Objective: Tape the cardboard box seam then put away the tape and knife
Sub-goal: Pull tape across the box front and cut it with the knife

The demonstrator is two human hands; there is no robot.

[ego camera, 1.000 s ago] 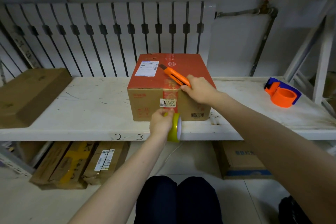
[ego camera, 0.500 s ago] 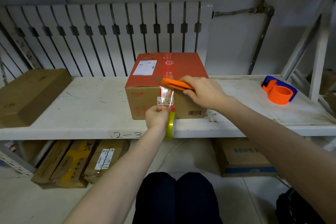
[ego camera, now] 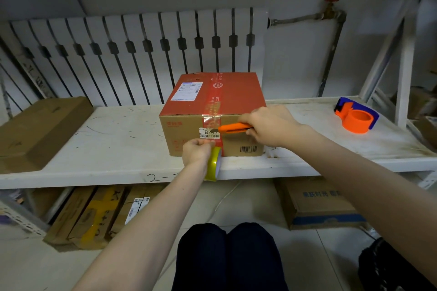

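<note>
A cardboard box (ego camera: 238, 98) with a red top stands on the white shelf (ego camera: 106, 139). Clear tape runs over its top seam and down the front face. My left hand (ego camera: 196, 151) grips a yellowish tape roll (ego camera: 213, 164) at the box's lower front edge, pulling the strip taut. My right hand (ego camera: 269, 125) holds an orange utility knife (ego camera: 233, 128) sideways against the box front, its tip at the tape strip just above the roll.
An orange and blue tape dispenser (ego camera: 356, 118) sits on the shelf at the right. A flat brown box (ego camera: 40, 130) lies at the left. More cartons (ego camera: 316, 203) lie on the floor under the shelf. A radiator (ego camera: 142, 54) stands behind.
My right hand brought the knife down from the box's top edge onto the front face, blade now at the tape. The left hand keeps the roll at the lower edge.
</note>
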